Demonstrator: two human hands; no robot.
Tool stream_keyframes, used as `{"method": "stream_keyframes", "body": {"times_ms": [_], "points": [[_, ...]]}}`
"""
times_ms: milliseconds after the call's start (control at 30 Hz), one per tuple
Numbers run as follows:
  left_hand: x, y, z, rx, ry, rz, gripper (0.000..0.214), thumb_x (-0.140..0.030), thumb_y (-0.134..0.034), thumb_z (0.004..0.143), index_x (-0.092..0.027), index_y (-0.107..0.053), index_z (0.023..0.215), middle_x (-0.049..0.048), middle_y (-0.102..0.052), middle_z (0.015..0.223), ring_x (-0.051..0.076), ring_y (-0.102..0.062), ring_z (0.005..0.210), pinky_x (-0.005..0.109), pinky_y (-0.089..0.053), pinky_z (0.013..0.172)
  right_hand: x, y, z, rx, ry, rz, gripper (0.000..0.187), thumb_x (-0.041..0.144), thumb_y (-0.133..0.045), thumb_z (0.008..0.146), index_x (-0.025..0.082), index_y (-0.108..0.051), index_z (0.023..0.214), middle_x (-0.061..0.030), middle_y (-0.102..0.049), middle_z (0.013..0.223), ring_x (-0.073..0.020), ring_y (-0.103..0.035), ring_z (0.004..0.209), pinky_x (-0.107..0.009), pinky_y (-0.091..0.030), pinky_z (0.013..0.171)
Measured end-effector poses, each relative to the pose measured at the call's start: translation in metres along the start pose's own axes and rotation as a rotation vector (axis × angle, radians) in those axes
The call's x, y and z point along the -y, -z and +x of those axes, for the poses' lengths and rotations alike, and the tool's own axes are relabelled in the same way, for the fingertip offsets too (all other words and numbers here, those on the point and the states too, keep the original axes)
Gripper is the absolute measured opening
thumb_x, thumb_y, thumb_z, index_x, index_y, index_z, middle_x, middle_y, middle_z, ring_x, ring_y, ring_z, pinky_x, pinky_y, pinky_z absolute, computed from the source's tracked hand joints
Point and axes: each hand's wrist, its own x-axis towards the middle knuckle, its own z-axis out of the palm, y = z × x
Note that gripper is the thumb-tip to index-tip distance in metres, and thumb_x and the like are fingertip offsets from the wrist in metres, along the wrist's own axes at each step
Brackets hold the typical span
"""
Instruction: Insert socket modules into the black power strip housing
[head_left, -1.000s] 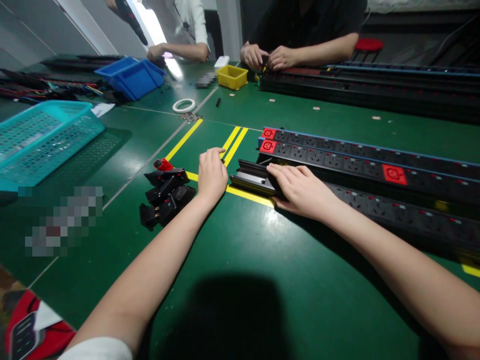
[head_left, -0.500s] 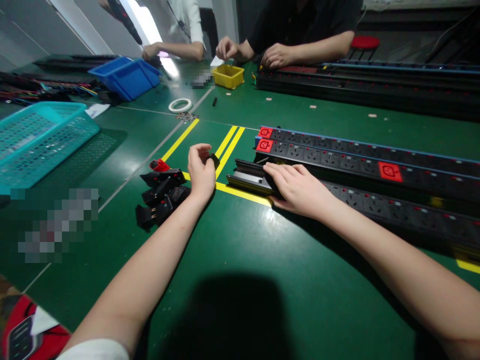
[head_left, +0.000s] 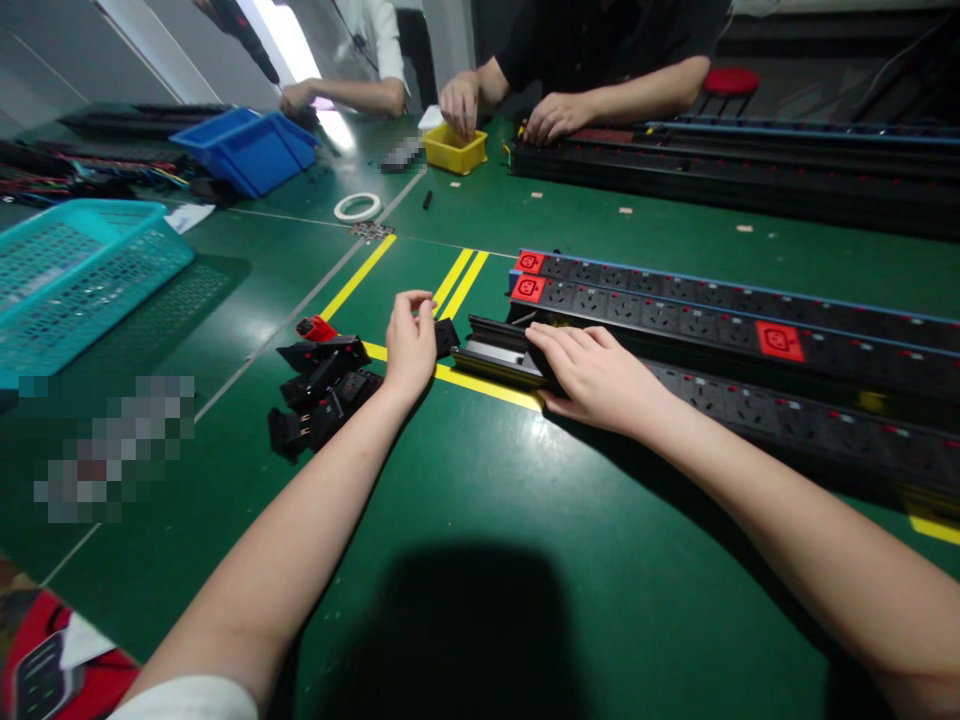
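The left hand [head_left: 412,345] pinches a small black module [head_left: 448,338], just beside the open end of the black rail [head_left: 495,356] to its right. The rail's long axis runs rightward beneath the right hand [head_left: 604,380], which clasps it, fingers together.

Looked dim in the background, brighter over the glossy green tabletop [head_left: 495,490], with white glare and a rounded dark shadow [head_left: 457,630]. Showed stretching and blur toward the edges, pixelation in places.

No text or number can be read — any print on the black socket strips [head_left: 664,314] is too small.
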Motion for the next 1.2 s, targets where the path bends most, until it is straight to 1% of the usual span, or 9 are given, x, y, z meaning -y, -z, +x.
{"method": "stream_keyframes", "body": {"times_ms": [133, 300, 433, 633, 733, 833, 933, 1100, 1200], "points": [[-0.002, 0.000, -0.002, 0.060, 0.043, 0.179, 0.044, -0.051, -0.030, 0.107, -0.023, -0.063, 0.097, 0.0127, -0.077, 0.108, 0.029, -0.070, 0.107, 0.047, -0.052, 0.107, 0.000, 0.000, 0.000, 0.004, -0.001, 0.006, 0.066, 0.034, -0.059, 0.099, 0.001, -0.045, 0.155, -0.0259, -0.054, 0.159, -0.0380, -0.060, 0.137, -0.049, -0.047, 0.107], [-0.015, 0.001, -0.009, 0.203, -0.012, 0.422, 0.051, -0.052, -0.025, 0.107, -0.023, -0.061, 0.085, 0.0169, -0.077, 0.104, 0.036, -0.069, 0.105, 0.055, -0.050, 0.103, -0.001, -0.001, 0.000, 0.006, 0.002, -0.004, 0.066, 0.035, -0.058, 0.100, 0.001, -0.045, 0.155, -0.0256, -0.054, 0.159, -0.0386, -0.060, 0.136, -0.049, -0.046, 0.106], [-0.018, 0.000, -0.009, 0.238, 0.014, 0.436, 0.046, -0.047, -0.028, 0.107, -0.023, -0.061, 0.088, 0.0173, -0.077, 0.107, 0.038, -0.069, 0.108, 0.054, -0.050, 0.102, -0.001, -0.002, 0.000, -0.002, 0.011, -0.004, 0.068, 0.036, -0.060, 0.099, 0.003, -0.044, 0.156, -0.0255, -0.054, 0.159, -0.0389, -0.061, 0.134, -0.049, -0.046, 0.104], [-0.012, 0.000, -0.006, 0.131, 0.094, 0.194, 0.034, -0.046, -0.035, 0.108, -0.024, -0.060, 0.103, 0.0096, -0.073, 0.102, 0.030, -0.070, 0.108, 0.043, -0.051, 0.104, -0.001, -0.001, -0.001, -0.012, 0.012, -0.002, 0.069, 0.034, -0.059, 0.098, 0.004, -0.041, 0.158, -0.0265, -0.055, 0.158, -0.0395, -0.061, 0.135, -0.049, -0.046, 0.103], [-0.012, 0.000, -0.007, 0.126, 0.084, 0.212, 0.029, -0.040, -0.037, 0.108, -0.023, -0.060, 0.102, 0.0109, -0.070, 0.105, 0.031, -0.069, 0.112, 0.045, -0.051, 0.105, 0.000, 0.000, -0.001, -0.012, 0.012, -0.005, 0.069, 0.033, -0.059, 0.097, 0.005, -0.041, 0.158, -0.0265, -0.055, 0.158, -0.0397, -0.061, 0.134, -0.050, -0.046, 0.102], [-0.013, 0.001, -0.008, 0.184, 0.055, 0.295, 0.026, -0.030, -0.037, 0.106, -0.022, -0.062, 0.103, 0.0137, -0.067, 0.113, 0.033, -0.066, 0.119, 0.048, -0.050, 0.107, 0.000, 0.000, 0.000, -0.018, 0.016, -0.024, 0.068, 0.033, -0.060, 0.097, 0.002, -0.043, 0.156, -0.0265, -0.056, 0.157, -0.0397, -0.062, 0.132, -0.049, -0.047, 0.102], [-0.016, 0.003, -0.007, 0.263, 0.038, 0.351, 0.034, -0.024, -0.030, 0.105, -0.021, -0.064, 0.108, 0.0147, -0.066, 0.117, 0.033, -0.064, 0.120, 0.050, -0.049, 0.108, 0.000, 0.000, 0.000, -0.023, 0.019, -0.031, 0.067, 0.034, -0.061, 0.097, 0.002, -0.045, 0.154, -0.0262, -0.057, 0.156, -0.0396, -0.063, 0.131, -0.049, -0.047, 0.103], [-0.016, 0.004, -0.004, 0.390, -0.024, 0.438, 0.041, -0.032, -0.030, 0.107, -0.019, -0.069, 0.114, 0.0177, -0.066, 0.130, 0.036, -0.059, 0.129, 0.053, -0.045, 0.113, 0.001, 0.001, 0.000, -0.012, 0.019, -0.043, 0.067, 0.034, -0.060, 0.098, 0.001, -0.044, 0.154, -0.0261, -0.056, 0.157, -0.0397, -0.063, 0.132, -0.049, -0.047, 0.103], [-0.010, 0.002, -0.002, 0.415, -0.054, 0.421, 0.044, -0.035, -0.028, 0.108, -0.020, -0.069, 0.112, 0.0167, -0.068, 0.128, 0.035, -0.059, 0.127, 0.051, -0.045, 0.114, 0.001, 0.002, 0.000, -0.009, 0.014, -0.042, 0.067, 0.034, -0.061, 0.098, 0.001, -0.045, 0.154, -0.0262, -0.056, 0.158, -0.0395, -0.062, 0.132, -0.049, -0.047, 0.102]]}}
